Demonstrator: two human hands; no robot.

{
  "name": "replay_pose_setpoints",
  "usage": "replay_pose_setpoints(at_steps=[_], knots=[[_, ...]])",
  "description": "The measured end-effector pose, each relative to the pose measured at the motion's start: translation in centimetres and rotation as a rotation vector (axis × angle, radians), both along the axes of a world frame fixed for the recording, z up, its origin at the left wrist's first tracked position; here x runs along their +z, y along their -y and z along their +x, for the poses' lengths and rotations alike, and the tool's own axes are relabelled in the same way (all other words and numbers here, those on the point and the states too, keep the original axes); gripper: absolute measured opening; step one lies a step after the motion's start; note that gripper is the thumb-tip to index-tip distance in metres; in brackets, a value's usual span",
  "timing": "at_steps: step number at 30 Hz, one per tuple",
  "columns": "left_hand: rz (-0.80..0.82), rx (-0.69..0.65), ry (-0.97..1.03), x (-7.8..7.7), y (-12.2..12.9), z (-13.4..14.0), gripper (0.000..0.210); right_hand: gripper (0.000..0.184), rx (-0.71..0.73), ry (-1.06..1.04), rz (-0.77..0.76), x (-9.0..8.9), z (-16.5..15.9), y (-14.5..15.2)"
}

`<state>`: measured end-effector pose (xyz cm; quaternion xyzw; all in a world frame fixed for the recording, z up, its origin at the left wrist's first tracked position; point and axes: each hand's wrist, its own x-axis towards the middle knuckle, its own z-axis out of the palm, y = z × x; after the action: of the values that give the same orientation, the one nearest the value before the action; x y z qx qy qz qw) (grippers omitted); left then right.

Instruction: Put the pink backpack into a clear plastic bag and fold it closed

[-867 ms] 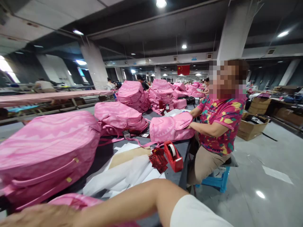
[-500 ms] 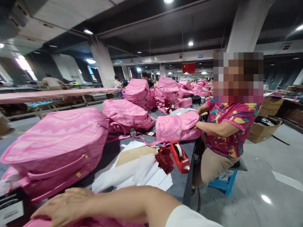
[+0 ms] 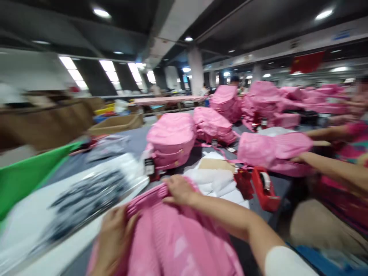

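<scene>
Backpack [image 3: 175, 237], pink, qty 1, lay at near centre of grey worktable [image 3: 135, 140], directly under both hands; long axis ran near-to-far, w/ far edge tipped slightly right, ribbed top edge at far end. Left hand [image 3: 113, 239] sat on near-left side of that edge, fingers curled over fabric and pinching it; right hand [image 3: 179, 189] sat on far-right end of same edge, fingers closed down on seam, arm crossing over bag body from near right. Both hands were in contact w/ bag, neither one free; right hand was further out, left closer to the body. Bag extended from the fingers back toward the wearer, so bulk of it lay nearer than the grip line. Adjacent stock: second pink backpack [image 3: 172, 140] upright just beyond, dark hangtag [image 3: 149, 166] on its near-left corner, print too blurred to read. Red tape dispenser [image 3: 264, 188] to right, near white tissue sheets [image 3: 218, 182] and a brown card sheet. More pink bags piled far right. Co-worker's forearm [image 3: 330, 166] reached in from right edge onto another pink bag [image 3: 273, 151], separate from wearer's hands. Clear poly bags [image 3: 86, 195] w/ dark print on left of table, text smeared by motion, illegible. Green panel [image 3: 25, 174] at far left. Red flag [image 3: 307, 62] hung at far wall. No brand or label legible anywhere in frame.
</scene>
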<state>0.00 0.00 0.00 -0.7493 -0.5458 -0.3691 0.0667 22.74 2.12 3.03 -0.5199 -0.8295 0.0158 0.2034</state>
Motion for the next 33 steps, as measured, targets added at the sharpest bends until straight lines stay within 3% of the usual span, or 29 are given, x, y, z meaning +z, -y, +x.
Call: replay_pose_setpoints(at_steps=[5, 9, 11, 13, 16, 18, 21, 24, 27, 31, 33], knots=[[-0.008, -0.029, -0.031, -4.9, 3.4, 0.8, 0.032, 0.025, -0.030, 0.044, 0.023, -3.2, 2.6, 3.3], [-0.167, -0.158, -0.077, -7.2, 4.7, 0.5, 0.032, 0.022, 0.036, 0.125, -0.021, -6.3, 3.9, 5.1], [-0.335, -0.196, -0.079, -7.3, 3.3, 0.2, 0.032, 0.025, 0.031, 0.163, -0.078, -6.9, 3.7, 4.7], [-0.462, -0.191, -0.087, -6.9, 0.3, 0.1, 0.033, 0.027, 0.007, 0.226, -0.147, -6.7, 3.0, 3.0], [-0.503, -0.148, -0.104, -5.3, -4.4, 0.6, 0.038, 0.031, -0.040, 0.308, -0.215, -5.5, 1.5, -0.5], [-0.521, -0.126, -0.127, -4.1, -5.6, 1.1, 0.038, 0.034, -0.063, 0.326, -0.223, -4.8, 0.8, -2.6], [-0.508, -0.072, -0.162, -3.4, -4.1, 2.8, 0.041, 0.040, -0.091, 0.322, -0.201, -4.8, 0.0, -4.4], [-0.520, -0.020, -0.196, -4.5, -1.2, 5.6, 0.070, 0.043, -0.129, 0.290, -0.143, -6.0, -0.9, -4.9], [-0.591, 0.012, -0.230, -5.9, 1.0, 7.6, 0.072, 0.034, -0.133, 0.254, -0.109, -6.7, -1.6, -4.4], [-0.587, 0.076, -0.229, -6.8, 2.3, 7.5, 0.065, 0.022, -0.040, 0.230, -0.106, -5.0, -0.5, -4.4], [-0.551, 0.096, -0.218, -7.1, 2.6, 7.1, 0.059, 0.031, -0.023, 0.225, -0.102, -3.4, 0.8, -5.4]])
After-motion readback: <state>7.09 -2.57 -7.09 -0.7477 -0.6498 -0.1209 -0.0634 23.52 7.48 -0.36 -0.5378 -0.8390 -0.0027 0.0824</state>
